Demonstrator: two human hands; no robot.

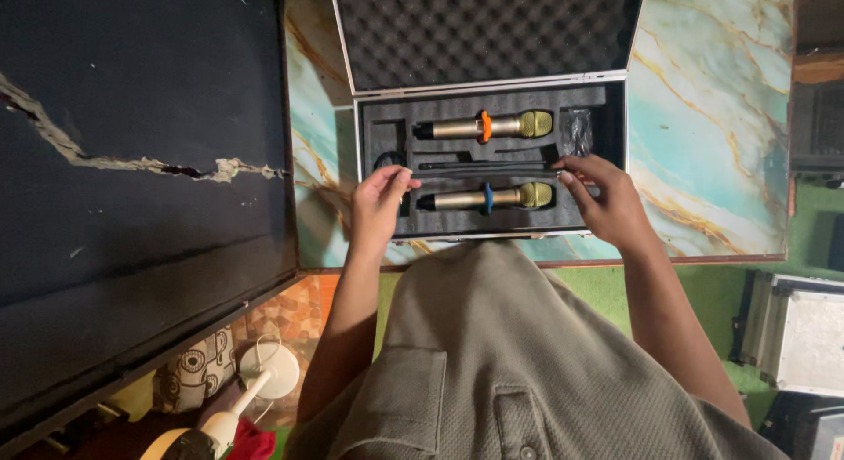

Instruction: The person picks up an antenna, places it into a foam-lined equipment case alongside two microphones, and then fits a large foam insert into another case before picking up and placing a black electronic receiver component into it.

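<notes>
An open aluminium case (490, 82) with black foam lining lies on a marbled table (703, 117). Two gold microphones rest in foam slots: one with an orange ring (483, 126) and, nearer me, one with a blue ring (486, 197). Between them lie thin black rods (483, 168). My left hand (378, 205) pinches the left end of these rods at the case's left side. My right hand (607, 201) touches their right end, fingers curled over the foam. A small clear plastic bag (577, 131) sits in the case's right compartment.
A large dark board with a cracked surface (132, 161) lies to the left of the table. Metal cases (791, 333) stand on the green floor at right. A white fan-like object (264, 376) and patterned fabric lie on the floor at lower left.
</notes>
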